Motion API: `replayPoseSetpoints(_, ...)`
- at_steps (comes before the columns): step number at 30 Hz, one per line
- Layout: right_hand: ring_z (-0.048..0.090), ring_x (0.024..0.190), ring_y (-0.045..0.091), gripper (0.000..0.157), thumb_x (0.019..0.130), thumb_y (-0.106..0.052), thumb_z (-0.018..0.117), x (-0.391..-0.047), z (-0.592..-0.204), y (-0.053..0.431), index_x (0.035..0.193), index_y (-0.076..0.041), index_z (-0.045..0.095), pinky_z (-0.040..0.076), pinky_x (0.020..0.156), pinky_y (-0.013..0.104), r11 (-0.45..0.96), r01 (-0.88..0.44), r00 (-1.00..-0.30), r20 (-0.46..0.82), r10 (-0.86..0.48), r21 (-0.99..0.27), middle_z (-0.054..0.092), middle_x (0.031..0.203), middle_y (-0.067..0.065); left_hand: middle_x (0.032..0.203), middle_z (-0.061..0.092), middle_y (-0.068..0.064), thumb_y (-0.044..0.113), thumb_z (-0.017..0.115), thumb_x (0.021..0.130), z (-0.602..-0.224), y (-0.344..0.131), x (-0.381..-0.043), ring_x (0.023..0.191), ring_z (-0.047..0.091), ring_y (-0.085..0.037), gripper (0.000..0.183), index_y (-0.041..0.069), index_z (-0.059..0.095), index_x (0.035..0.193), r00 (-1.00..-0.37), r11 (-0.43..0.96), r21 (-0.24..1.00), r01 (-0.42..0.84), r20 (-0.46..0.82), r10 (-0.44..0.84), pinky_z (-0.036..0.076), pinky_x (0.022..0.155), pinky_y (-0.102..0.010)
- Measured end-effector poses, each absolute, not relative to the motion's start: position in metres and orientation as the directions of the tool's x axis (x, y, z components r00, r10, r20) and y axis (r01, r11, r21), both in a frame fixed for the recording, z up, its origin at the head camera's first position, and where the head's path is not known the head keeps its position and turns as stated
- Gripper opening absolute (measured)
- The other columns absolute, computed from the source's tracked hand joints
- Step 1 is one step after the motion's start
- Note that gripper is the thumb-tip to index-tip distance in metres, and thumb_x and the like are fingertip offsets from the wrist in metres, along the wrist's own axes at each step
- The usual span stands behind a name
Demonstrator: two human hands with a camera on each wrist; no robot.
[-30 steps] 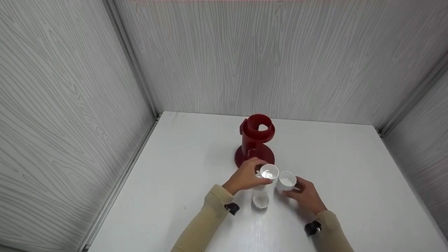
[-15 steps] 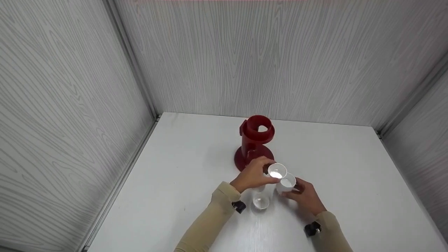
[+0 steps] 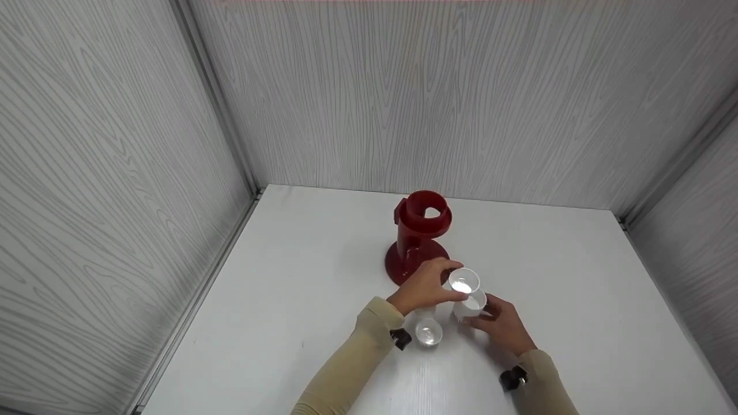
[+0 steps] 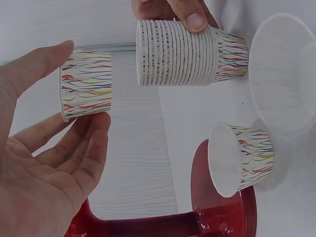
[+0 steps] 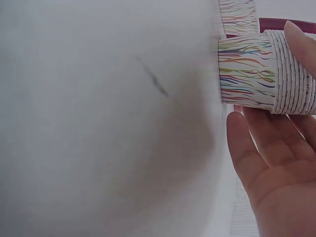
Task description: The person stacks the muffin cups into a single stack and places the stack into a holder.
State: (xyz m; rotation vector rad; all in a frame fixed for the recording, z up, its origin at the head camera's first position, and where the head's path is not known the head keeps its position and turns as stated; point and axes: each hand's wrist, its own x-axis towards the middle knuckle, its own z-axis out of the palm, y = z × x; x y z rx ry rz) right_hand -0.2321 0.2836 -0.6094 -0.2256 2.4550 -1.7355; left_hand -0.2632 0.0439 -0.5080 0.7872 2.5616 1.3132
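In the head view my left hand (image 3: 424, 286) pinches a single white paper cup (image 3: 464, 281) by its sides, mouth up. Directly below it is a stack of nested paper cups (image 3: 468, 309), which my right hand (image 3: 505, 326) grips from the right. Seen from the left wrist, the single paper cup (image 4: 87, 84) with coloured wavy lines hangs in line with the mouth of the stack (image 4: 180, 54), a gap between them. My right thumb (image 5: 302, 47) and fingers curl round the stacked rims in the right wrist view.
A red plastic stand (image 3: 424, 225) with a round base and ring-shaped top is behind my left hand. One loose paper cup (image 3: 428, 333) stands in front of the hands. Another patterned cup (image 4: 254, 159) stands beside the red base. Wood-grain panels (image 3: 369, 92) enclose the white table (image 3: 311, 276).
My left hand has moved right with its single cup, from beside the stack to over its mouth. The right hand and the stack have hardly moved.
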Motion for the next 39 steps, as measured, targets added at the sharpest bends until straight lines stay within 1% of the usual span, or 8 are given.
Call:
replayPoseSetpoints(6, 0.069, 0.116, 0.007, 0.065, 0.079, -0.021, 0.091, -0.232, -0.61, 0.283, 0.137, -0.012, 0.064, 0.058, 0.099, 0.027, 0.334, -0.044, -0.983, -0.018, -0.181, -0.941, 0.07, 0.134, 0.009, 0.127, 0.069, 0.002, 0.032, 0.087, 0.085, -0.509, 0.049, -0.263, 0.107, 0.06, -0.005, 0.063, 0.014, 0.063, 0.14, -0.853, 0.468, 0.806, 0.364, 0.086, 0.515, 0.055, 0.1, -0.023)
replayPoseSetpoints(12, 0.068, 0.117, 0.008, 0.062, 0.079, -0.021, 0.091, -0.233, -0.608, 0.283, 0.135, -0.014, 0.066, 0.058, 0.101, 0.029, 0.346, -0.067, -0.984, 0.003, -0.181, -0.936, 0.07, 0.132, 0.007, 0.127, 0.07, 0.003, 0.033, 0.087, 0.085, -0.511, 0.053, -0.265, 0.109, 0.061, -0.005, 0.063, 0.014, 0.063, 0.14, -0.847, 0.47, 0.8, 0.372, 0.087, 0.524, 0.053, 0.1, -0.021)
replayPoseSetpoints(16, 0.068, 0.117, 0.007, 0.062, 0.079, -0.021, 0.091, -0.232, -0.608, 0.283, 0.135, -0.014, 0.066, 0.057, 0.102, 0.03, 0.347, -0.059, -0.984, -0.003, -0.175, -0.936, 0.07, 0.133, 0.006, 0.125, 0.07, 0.002, 0.032, 0.087, 0.084, -0.514, 0.055, -0.267, 0.108, 0.061, -0.004, 0.062, 0.012, 0.064, 0.139, -0.839, 0.461, 0.798, 0.387, 0.098, 0.534, 0.054, 0.101, -0.023)
replayPoseSetpoints(20, 0.068, 0.118, 0.008, 0.063, 0.08, -0.02, 0.09, -0.232, -0.608, 0.283, 0.137, -0.012, 0.065, 0.057, 0.101, 0.029, 0.352, -0.075, -0.983, 0.009, -0.185, -0.933, 0.069, 0.136, 0.009, 0.124, 0.071, 0.002, 0.03, 0.088, 0.084, -0.515, 0.057, -0.267, 0.109, 0.061, -0.003, 0.061, 0.011, 0.065, 0.137, -0.834, 0.457, 0.795, 0.399, 0.107, 0.542, 0.053, 0.104, -0.025)
replayPoseSetpoints(23, 0.068, 0.118, 0.009, 0.062, 0.081, -0.019, 0.089, -0.232, -0.609, 0.283, 0.137, -0.01, 0.064, 0.058, 0.1, 0.027, 0.349, -0.083, -0.981, 0.015, -0.192, -0.933, 0.068, 0.136, 0.01, 0.124, 0.071, 0.001, 0.03, 0.088, 0.083, -0.515, 0.058, -0.268, 0.108, 0.061, -0.003, 0.058, 0.011, 0.067, 0.134, -0.825, 0.451, 0.79, 0.416, 0.12, 0.551, 0.053, 0.102, -0.023)
replayPoseSetpoints(28, 0.069, 0.116, 0.008, 0.062, 0.08, -0.019, 0.09, -0.232, -0.61, 0.284, 0.136, -0.012, 0.065, 0.058, 0.098, 0.025, 0.333, -0.052, -0.983, -0.01, -0.183, -0.942, 0.069, 0.134, 0.009, 0.121, 0.07, -0.001, 0.028, 0.088, 0.083, -0.518, 0.062, -0.268, 0.107, 0.061, -0.005, 0.053, 0.012, 0.07, 0.129, -0.812, 0.456, 0.768, 0.449, 0.138, 0.567, 0.051, 0.097, -0.018)
replayPoseSetpoints(36, 0.068, 0.119, 0.007, 0.066, 0.079, -0.022, 0.091, -0.233, -0.612, 0.285, 0.139, -0.016, 0.064, 0.058, 0.102, 0.031, 0.348, -0.077, -0.981, 0.009, -0.193, -0.934, 0.068, 0.139, 0.006, 0.127, 0.065, -0.003, 0.03, 0.088, 0.083, -0.522, 0.067, -0.267, 0.116, 0.062, -0.016, 0.055, 0.013, 0.068, 0.132, -0.819, 0.503, 0.741, 0.445, 0.109, 0.564, 0.051, 0.099, -0.019)
replayPoseSetpoints(39, 0.068, 0.119, 0.006, 0.065, 0.079, -0.021, 0.091, -0.233, -0.612, 0.285, 0.139, -0.016, 0.064, 0.058, 0.102, 0.031, 0.338, -0.083, -0.98, 0.015, -0.199, -0.937, 0.067, 0.14, 0.006, 0.128, 0.064, -0.001, 0.032, 0.088, 0.084, -0.523, 0.069, -0.267, 0.119, 0.061, -0.016, 0.057, 0.015, 0.067, 0.134, -0.827, 0.522, 0.737, 0.429, 0.087, 0.556, 0.051, 0.1, -0.019)
